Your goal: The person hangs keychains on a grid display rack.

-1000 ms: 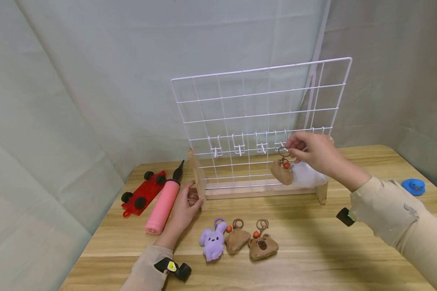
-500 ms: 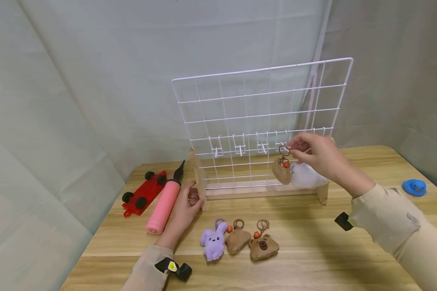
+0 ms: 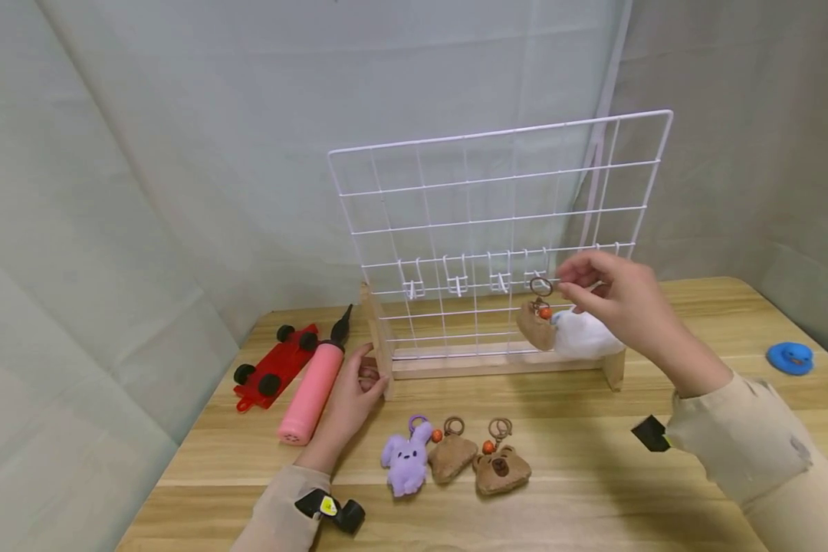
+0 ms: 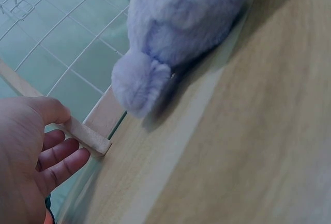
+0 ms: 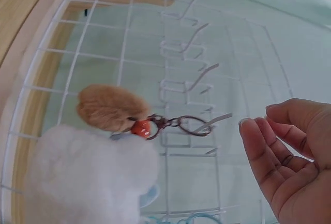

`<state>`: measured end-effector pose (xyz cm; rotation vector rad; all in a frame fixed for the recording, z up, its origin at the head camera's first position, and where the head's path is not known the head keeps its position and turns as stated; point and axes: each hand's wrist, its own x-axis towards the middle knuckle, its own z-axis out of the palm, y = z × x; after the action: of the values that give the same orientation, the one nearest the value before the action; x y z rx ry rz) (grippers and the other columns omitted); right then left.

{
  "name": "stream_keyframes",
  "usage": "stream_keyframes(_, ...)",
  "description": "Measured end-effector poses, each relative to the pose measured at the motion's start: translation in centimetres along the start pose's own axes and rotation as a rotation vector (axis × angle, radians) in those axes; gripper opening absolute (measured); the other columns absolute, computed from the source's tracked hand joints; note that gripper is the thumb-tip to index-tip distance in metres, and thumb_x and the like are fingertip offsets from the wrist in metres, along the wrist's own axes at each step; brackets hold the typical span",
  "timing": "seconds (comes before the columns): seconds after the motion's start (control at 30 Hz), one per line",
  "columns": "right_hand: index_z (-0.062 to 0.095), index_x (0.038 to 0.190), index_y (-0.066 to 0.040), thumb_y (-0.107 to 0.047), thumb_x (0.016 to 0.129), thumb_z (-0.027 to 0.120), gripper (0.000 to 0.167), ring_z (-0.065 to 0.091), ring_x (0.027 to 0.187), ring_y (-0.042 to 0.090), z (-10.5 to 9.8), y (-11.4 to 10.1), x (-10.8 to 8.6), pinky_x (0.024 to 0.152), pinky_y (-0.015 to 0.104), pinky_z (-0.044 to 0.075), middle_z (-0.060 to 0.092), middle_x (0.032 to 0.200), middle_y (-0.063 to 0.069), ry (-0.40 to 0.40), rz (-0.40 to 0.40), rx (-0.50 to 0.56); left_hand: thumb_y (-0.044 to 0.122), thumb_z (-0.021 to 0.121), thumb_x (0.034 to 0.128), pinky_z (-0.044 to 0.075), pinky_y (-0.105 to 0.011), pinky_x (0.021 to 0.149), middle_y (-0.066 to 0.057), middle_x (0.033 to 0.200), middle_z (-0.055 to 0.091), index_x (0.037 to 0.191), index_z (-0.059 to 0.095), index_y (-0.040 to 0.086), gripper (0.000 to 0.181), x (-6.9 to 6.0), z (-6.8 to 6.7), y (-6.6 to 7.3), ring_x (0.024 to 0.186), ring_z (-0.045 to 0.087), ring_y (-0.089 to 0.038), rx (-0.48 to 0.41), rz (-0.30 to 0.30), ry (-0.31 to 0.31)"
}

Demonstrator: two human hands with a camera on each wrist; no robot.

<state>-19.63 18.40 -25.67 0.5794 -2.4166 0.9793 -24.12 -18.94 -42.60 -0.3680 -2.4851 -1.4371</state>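
A brown plush keychain (image 3: pixel 536 326) with an orange bead hangs by its ring on a hook of the white wire grid (image 3: pixel 479 222); the right wrist view shows the ring (image 5: pixel 195 126) around the hook. Just right of that ring, my right hand (image 3: pixel 610 287) has its fingers apart from it and holds nothing. Beside the keychain hangs a white plush (image 3: pixel 583 335). My left hand (image 3: pixel 350 395) grips the rack's left wooden foot (image 3: pixel 379 345), with the thumb on its edge in the left wrist view. A purple rabbit keychain (image 3: pixel 407 464) and two brown ones (image 3: pixel 451 458), (image 3: pixel 501 469) lie in front.
Left of my left hand lie a pink pump (image 3: pixel 312 391) with a black nozzle and a red toy car frame (image 3: pixel 276 368) with black wheels. A blue duck (image 3: pixel 790 358) sits at the far right of the wooden table (image 3: pixel 579 491).
My right hand has let go of the brown keychain's ring and moved slightly right, away from it. The keychain stays on the hook. The left hand keeps its place on the rack.
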Motion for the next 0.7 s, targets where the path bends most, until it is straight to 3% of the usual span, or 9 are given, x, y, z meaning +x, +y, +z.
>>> stream_keyframes(0.3,0.066,0.102,-0.005,-0.002,0.086,0.069,0.017,0.059,0.064,0.000,-0.6,-1.1,-1.0,0.056,0.013,0.048,0.069,0.085,0.007,0.051,-0.031,0.044,-0.002,0.066,0.0856,0.053,-0.018,0.075,-0.024,0.113,0.058,0.138,0.038,-0.005,0.060,0.0,0.0,-0.1,0.096,0.061,-0.030,0.003,-0.004,-0.006)
stream_keyframes(0.57,0.066,0.099,-0.009,-0.003,0.085,0.070,0.016,0.056,0.072,-0.006,-0.8,-2.0,-2.0,0.062,0.010,0.048,0.069,0.085,0.000,0.046,-0.076,-0.009,-0.002,0.066,0.0863,0.051,-0.016,0.075,-0.023,0.114,0.058,0.139,0.037,-0.005,0.060,0.1,0.0,0.0,0.096,0.060,-0.029,0.004,-0.014,-0.005)
stream_keyframes(0.7,0.066,0.099,-0.010,-0.002,0.083,0.071,0.018,0.056,0.070,-0.004,-0.3,-2.3,-2.7,0.059,0.012,0.048,0.068,0.084,-0.001,0.022,-0.104,0.030,-0.003,0.065,0.0863,0.051,-0.016,0.075,-0.023,0.114,0.058,0.139,0.037,-0.005,0.059,0.1,0.1,-0.1,0.096,0.060,-0.029,-0.001,-0.013,-0.005)
